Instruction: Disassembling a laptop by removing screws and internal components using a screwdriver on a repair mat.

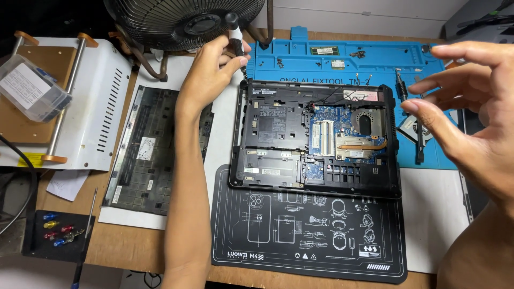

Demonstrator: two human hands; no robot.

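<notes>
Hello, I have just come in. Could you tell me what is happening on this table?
A person is working on an opened laptop that lies bottom up, its circuit board and copper cooling pipe exposed. The left hand grips a screwdriver at the laptop's far left corner. The right hand hangs open in the air above the blue work mat, holding nothing that can be seen. The removed bottom cover lies to the left, and a black mat sits under the laptop's near edge.

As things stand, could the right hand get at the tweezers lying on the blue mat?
Probably yes. The right hand, open and empty, hovers just beside the tweezers on the blue mat, with nothing between them. The left hand is away at the opened laptop's far corner, holding a screwdriver.
</notes>
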